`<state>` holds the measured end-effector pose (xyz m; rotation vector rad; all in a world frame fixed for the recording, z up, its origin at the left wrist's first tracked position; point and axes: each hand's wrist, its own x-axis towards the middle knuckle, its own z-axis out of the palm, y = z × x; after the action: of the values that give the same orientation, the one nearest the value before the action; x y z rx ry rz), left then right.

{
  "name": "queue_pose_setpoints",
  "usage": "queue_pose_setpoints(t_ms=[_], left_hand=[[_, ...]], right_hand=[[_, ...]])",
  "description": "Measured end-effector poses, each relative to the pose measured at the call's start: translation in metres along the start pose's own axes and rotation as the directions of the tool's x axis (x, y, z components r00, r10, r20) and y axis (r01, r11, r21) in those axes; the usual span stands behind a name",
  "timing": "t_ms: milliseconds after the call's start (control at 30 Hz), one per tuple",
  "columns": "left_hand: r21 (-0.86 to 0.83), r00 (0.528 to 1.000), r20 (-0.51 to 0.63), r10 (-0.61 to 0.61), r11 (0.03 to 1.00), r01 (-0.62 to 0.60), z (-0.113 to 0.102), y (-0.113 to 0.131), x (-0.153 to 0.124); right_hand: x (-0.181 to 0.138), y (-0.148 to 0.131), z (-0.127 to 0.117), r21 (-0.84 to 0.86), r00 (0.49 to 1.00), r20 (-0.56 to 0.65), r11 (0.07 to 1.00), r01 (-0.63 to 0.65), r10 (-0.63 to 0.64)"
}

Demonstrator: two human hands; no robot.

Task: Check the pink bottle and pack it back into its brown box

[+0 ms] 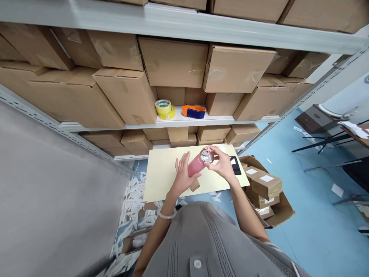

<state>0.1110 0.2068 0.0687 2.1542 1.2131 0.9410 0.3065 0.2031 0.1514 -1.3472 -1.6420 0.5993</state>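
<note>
A pink bottle (196, 165) with a shiny silver end is held tilted over a pale yellow board (158, 169). My right hand (221, 165) grips its silver end between thumb and fingers. Around the lower pink part, my left hand (182, 177) has its thumb on the near side and its fingers stretched along the far side. Just below the bottle, a small brown cardboard piece (195, 185) lies on the board, partly covered by my left hand. A dark phone-like device (235, 165) with a white patch rests to the right of my right hand.
Shelves (173, 17) full of cardboard boxes (175, 63) stand ahead. Tape rolls (165, 109) and an orange-and-blue tape-like item (193, 111) sit on the middle shelf. At right is an open carton (284, 209) of labelled boxes. White paper scraps (135, 200) litter the floor at left.
</note>
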Motion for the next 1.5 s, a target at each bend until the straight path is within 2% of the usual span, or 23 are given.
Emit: queue_pose_setpoints(t_ms=[100,200,367,467,567,633,733,800,867,967,1067,1200,1333,1500], left_hand=[[-0.097,0.999,-0.028,-0.019,0.995,0.016,-0.009,0.009,0.006],[-0.186,0.985,-0.117,-0.128,0.977,0.105,-0.013,0.012,0.009],[-0.318,0.915,-0.289,-0.282,0.93,0.186,-0.019,0.014,0.01],[-0.468,0.87,-0.322,-0.372,0.862,0.195,-0.027,0.016,0.011],[-0.656,0.821,-0.313,-0.478,0.734,0.177,-0.039,0.014,0.016],[-0.761,0.781,-0.318,-0.537,0.636,0.127,-0.048,0.01,0.022],[-0.841,0.747,-0.32,-0.582,0.538,0.059,-0.06,0.003,0.032],[-0.861,0.745,-0.312,-0.589,0.507,0.04,-0.068,0.001,0.039],[-0.872,0.754,-0.305,-0.582,0.489,0.026,-0.075,0.002,0.045],[-0.89,0.782,-0.298,-0.548,0.456,-0.02,-0.084,0.008,0.055],[-0.906,0.817,-0.294,-0.496,0.417,-0.073,-0.09,0.013,0.063],[-0.911,0.867,-0.269,-0.42,0.402,-0.089,-0.094,0.015,0.073],[-0.902,0.9,-0.267,-0.346,0.418,-0.107,-0.097,0.02,0.079],[-0.913,0.902,-0.236,-0.361,0.401,-0.078,-0.097,0.028,0.075]], right_hand=[[0.003,-0.008,0.009,0.083,0.999,0.048,0.996,0.021,-0.025],[0.008,-0.019,0.018,0.131,0.993,0.1,0.99,0.045,-0.058],[0.015,-0.021,0.033,0.282,0.979,0.179,0.958,0.047,-0.101],[0.009,-0.009,0.046,0.314,0.983,0.173,0.949,0.002,-0.06],[-0.005,0.004,0.066,0.364,0.983,0.176,0.925,-0.113,0.051],[-0.015,0.009,0.081,0.449,0.964,0.227,0.863,-0.23,0.139],[-0.022,0.005,0.096,0.606,0.888,0.397,0.66,-0.444,0.232],[-0.019,-0.003,0.097,0.682,0.844,0.486,0.505,-0.53,0.228],[-0.012,-0.013,0.094,0.737,0.84,0.509,0.409,-0.539,0.19],[0.001,-0.029,0.086,0.79,0.872,0.462,0.373,-0.487,0.159],[0.01,-0.041,0.08,0.822,0.915,0.359,0.403,-0.403,0.183],[0.019,-0.052,0.077,0.829,0.96,0.186,0.492,-0.268,0.209],[0.026,-0.06,0.078,0.793,0.974,0.006,0.592,-0.142,0.226],[0.029,-0.062,0.085,0.711,0.967,-0.203,0.702,0.036,0.156]])
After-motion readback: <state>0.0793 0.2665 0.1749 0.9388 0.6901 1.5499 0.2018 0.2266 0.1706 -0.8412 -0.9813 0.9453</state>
